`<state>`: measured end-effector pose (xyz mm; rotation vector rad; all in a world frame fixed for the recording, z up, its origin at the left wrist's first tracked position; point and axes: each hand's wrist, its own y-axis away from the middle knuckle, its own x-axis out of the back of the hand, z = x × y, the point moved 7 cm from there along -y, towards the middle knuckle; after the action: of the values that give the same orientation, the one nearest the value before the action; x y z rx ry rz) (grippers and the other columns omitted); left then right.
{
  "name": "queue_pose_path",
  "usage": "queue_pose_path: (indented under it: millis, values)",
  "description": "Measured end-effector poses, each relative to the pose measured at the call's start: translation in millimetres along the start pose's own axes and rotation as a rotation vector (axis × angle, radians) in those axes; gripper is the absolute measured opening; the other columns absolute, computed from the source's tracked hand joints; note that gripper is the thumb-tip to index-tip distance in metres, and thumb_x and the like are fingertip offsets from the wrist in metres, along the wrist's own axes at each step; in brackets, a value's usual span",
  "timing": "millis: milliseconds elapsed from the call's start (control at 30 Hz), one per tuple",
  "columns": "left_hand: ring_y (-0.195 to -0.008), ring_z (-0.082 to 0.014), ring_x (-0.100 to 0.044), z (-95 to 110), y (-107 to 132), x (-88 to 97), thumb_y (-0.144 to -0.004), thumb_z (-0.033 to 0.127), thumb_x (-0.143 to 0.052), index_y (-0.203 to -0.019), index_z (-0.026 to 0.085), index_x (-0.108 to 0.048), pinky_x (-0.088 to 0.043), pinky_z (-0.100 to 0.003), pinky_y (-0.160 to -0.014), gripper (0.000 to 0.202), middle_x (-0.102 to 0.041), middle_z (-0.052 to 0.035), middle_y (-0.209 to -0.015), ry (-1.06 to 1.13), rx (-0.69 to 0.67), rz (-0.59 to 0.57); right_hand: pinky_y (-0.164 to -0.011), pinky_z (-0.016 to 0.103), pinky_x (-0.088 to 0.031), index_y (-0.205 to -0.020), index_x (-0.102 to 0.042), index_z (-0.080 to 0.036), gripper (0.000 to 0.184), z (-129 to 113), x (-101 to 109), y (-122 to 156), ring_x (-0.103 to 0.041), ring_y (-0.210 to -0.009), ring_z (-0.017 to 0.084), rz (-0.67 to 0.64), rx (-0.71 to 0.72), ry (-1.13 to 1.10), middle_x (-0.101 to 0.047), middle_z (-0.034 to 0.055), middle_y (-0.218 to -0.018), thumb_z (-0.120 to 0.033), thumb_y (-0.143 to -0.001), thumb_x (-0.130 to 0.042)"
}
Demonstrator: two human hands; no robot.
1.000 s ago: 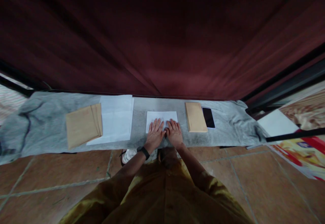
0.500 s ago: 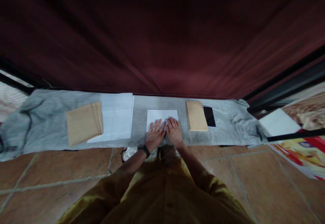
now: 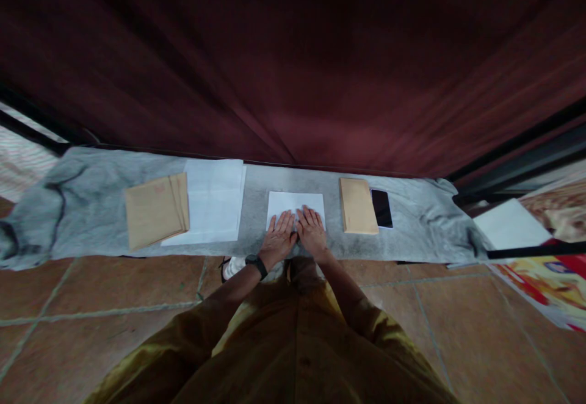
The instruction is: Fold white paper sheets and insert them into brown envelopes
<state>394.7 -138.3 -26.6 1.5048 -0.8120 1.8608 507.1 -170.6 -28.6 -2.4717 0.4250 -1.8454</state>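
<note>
Both hands [image 3: 278, 243] [image 3: 312, 234] on white paper [image 3: 295, 200], between probable brown envelopes [image 3: 151, 215] [image 3: 358, 207], contents hidden.

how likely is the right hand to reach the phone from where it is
Probably yes: the right hand rests on the small white sheet, and the phone's dark face shows uncovered; the brown stack lies between them, but the hand could likely pass over it.

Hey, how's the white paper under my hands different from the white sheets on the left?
The paper is smaller than the sheets. The paper runs longer side to side; the sheets, front to back. Your left hand and right hand rest on the paper; brown envelopes overlap the sheets. Both are white and lie on the grey cloth.
</note>
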Motion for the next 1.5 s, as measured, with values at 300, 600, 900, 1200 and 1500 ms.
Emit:
queue_pose_path:
  millis: [300, 600, 900, 1200, 1500]
  values:
    - [-0.157, -0.0287, -0.018, -11.2, 18.7, 10.2, -0.102, 0.055, -0.037, -0.16, 0.007, -0.027, -0.012, -0.054, -0.128, 0.075, -0.029, -0.019, -0.166, -0.016, 0.016, 0.028, -0.122, 0.05, -0.027, -0.154, -0.045, -0.019, 0.05, 14.6, 6.6, 12.3, -0.036, -0.149, 0.028, 0.087, -0.031, 0.037, -0.039, 0.0124, -0.163, -0.036, -0.106, -0.041]
    - [-0.156, -0.0295, -0.023, -29.6, 32.5, 16.8, -0.103, 0.052, -0.035, -0.157, 0.006, -0.032, -0.013, -0.055, -0.128, 0.071, -0.034, -0.0198, -0.164, -0.034, 0.066, 0.029, -0.122, 0.054, -0.023, -0.157, -0.039, -0.015, 0.055, 34.6, 11.2, 26.1, -0.036, -0.148, 0.031, 0.1, -0.095, 0.052, -0.04, 0.0136, -0.162, -0.04, -0.108, -0.037]
    - [-0.157, -0.026, -0.021, -1.0, -31.2, 24.2, -0.104, 0.037, -0.033, -0.157, 0.006, -0.033, -0.012, -0.049, -0.13, 0.062, -0.032, -0.0168, -0.165, 0.0, -0.08, 0.078, -0.121, 0.053, -0.024, -0.156, -0.041, -0.016, 0.054, 34.3, 10.5, 26.0, -0.037, -0.148, 0.03, 0.103, -0.113, 0.069, -0.042, 0.0133, -0.161, -0.037, -0.106, -0.039]
    - [-0.153, -0.0223, -0.032, -10.7, -64.2, 6.1, -0.103, 0.046, -0.039, -0.154, 0.018, -0.044, -0.019, -0.045, -0.127, 0.058, -0.04, -0.0105, -0.163, 0.051, -0.25, -0.037, -0.121, 0.053, -0.024, -0.155, -0.042, -0.015, 0.054, 35.9, 11.4, 24.6, -0.036, -0.148, 0.03, 0.086, -0.112, 0.061, -0.043, 0.014, -0.16, -0.038, -0.106, -0.038]
    - [-0.153, -0.0231, -0.032, -17.3, -43.7, 7.6, -0.103, 0.043, -0.041, -0.154, 0.017, -0.043, -0.017, -0.047, -0.128, 0.057, -0.042, -0.0119, -0.161, 0.03, -0.217, 0.015, -0.122, 0.056, -0.023, -0.154, -0.044, -0.016, 0.053, 37.5, 10.5, 25.6, -0.036, -0.148, 0.031, 0.104, -0.12, 0.04, -0.044, 0.0135, -0.159, -0.036, -0.105, -0.042]
